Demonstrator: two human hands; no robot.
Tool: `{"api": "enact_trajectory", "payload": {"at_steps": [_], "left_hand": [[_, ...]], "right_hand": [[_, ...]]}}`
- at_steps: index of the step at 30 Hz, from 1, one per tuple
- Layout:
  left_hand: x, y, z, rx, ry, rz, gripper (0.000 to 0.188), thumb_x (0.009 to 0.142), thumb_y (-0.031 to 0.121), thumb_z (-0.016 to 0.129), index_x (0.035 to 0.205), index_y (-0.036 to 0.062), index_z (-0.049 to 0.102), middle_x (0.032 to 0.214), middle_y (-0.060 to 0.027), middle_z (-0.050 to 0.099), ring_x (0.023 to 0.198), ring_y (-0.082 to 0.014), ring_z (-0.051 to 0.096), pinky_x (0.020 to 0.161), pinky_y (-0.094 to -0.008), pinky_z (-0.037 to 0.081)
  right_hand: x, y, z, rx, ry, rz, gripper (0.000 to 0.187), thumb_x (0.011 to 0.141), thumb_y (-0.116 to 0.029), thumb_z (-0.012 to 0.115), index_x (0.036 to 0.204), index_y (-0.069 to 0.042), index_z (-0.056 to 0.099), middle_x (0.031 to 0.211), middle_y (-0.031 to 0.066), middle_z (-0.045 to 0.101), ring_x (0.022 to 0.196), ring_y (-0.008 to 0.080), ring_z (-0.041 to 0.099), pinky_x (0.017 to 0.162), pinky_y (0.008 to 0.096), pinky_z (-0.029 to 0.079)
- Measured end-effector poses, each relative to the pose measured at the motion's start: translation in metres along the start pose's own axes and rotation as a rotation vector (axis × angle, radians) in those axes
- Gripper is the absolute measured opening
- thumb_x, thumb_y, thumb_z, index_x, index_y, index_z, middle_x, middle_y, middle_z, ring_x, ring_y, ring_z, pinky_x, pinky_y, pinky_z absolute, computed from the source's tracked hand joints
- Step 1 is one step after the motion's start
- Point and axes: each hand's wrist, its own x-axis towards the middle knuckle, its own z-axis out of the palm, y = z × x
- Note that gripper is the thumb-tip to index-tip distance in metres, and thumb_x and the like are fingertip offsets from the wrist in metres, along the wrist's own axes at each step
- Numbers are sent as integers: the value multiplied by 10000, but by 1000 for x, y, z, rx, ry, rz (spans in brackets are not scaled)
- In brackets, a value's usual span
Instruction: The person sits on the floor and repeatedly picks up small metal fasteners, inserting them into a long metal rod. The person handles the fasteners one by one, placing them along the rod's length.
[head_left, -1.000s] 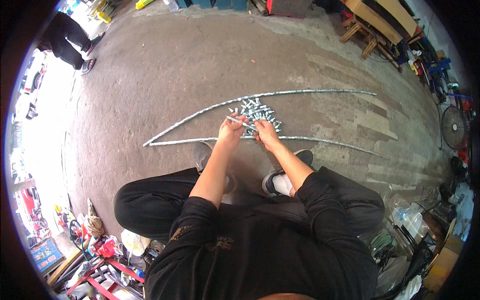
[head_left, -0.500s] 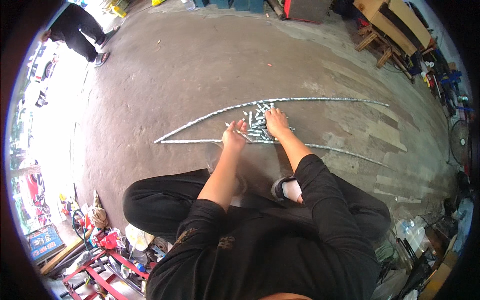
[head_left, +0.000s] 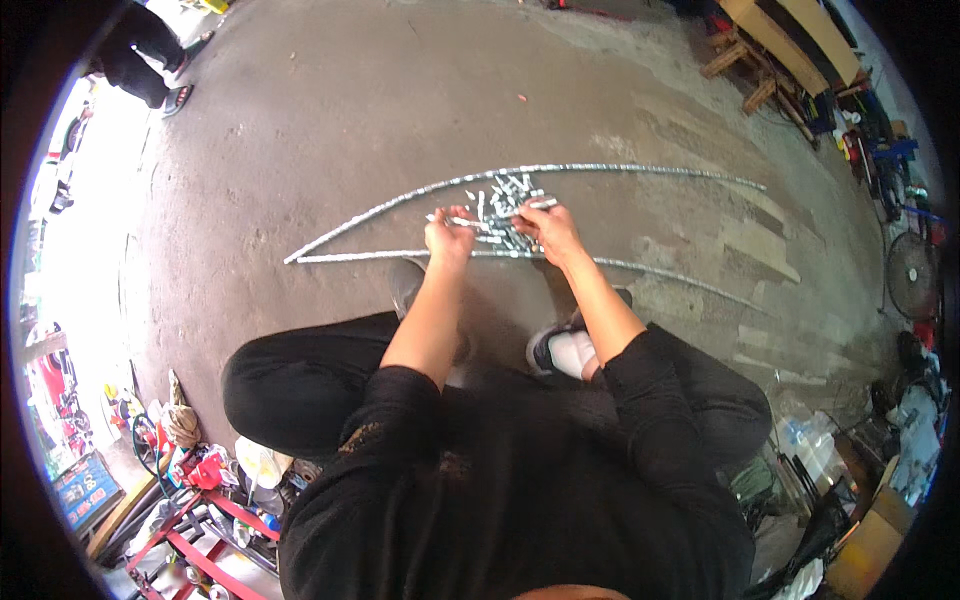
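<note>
Small silver metal pieces, shaped like bolts or pins, lie in a loose pile [head_left: 512, 188] on the concrete floor. Behind the pile a long segmented silver line [head_left: 600, 167] curves across the floor. A second silver line [head_left: 360, 257] runs on the near side, and the two almost meet at the left. My left hand [head_left: 449, 238] is closed on a slim silver piece at the pile's left edge. Over the pile's right side, my right hand [head_left: 554, 232] pinches a short silver piece [head_left: 543, 203]. Their exact kind is too small to tell.
Another person's sandaled foot [head_left: 177, 100] shows at the far left. A cardboard box [head_left: 790, 40] rests on a wooden stand at the far right, with a fan [head_left: 910, 275] nearer. Red metal framing [head_left: 205, 555] and clutter fill the lower left; bags and cardboard lie lower right.
My right hand has lifted from the pile and now shows a silver piece in its fingers. My left hand still holds its piece, nearer the pile. The whole view has shifted slightly.
</note>
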Motion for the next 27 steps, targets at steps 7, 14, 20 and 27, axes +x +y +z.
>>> {"api": "enact_trajectory", "payload": {"at_steps": [7, 14, 20, 27], "left_hand": [[-5, -5, 19, -62, -14, 20, 183, 1011, 226, 351, 943, 63, 400, 843, -89, 484, 729, -205, 478, 675, -369, 424], [-3, 0, 19, -67, 61, 54, 181, 1022, 226, 338, 990, 51, 371, 830, -98, 484, 705, -210, 481, 643, -359, 440], [-2, 2, 19, -13, 121, 27, 230, 1034, 258, 297, 1056, 36, 349, 839, -123, 495, 683, -222, 459, 609, -362, 444], [2, 3, 21, -9, 134, -56, 222, 1035, 242, 302, 1046, 33, 377, 865, -121, 504, 688, -217, 454, 628, -360, 440]], "right_hand": [[-18, 10, 12, 123, 53, -82, 148, 846, -22, 671, 969, -29, 588, 892, 97, 667, 792, 207, 684, 705, 286, 587], [-23, 8, 27, -60, 28, -161, 235, 810, -9, 698, 1019, -27, 592, 906, 102, 669, 782, 167, 666, 717, 275, 555], [-30, -8, 33, -442, 3, -226, 207, 753, -3, 710, 952, -32, 662, 925, 29, 673, 819, 93, 601, 734, 236, 484], [-30, -7, 27, -645, -66, -309, 204, 754, -9, 704, 954, -43, 689, 930, 34, 690, 830, 97, 610, 762, 247, 490]]}}
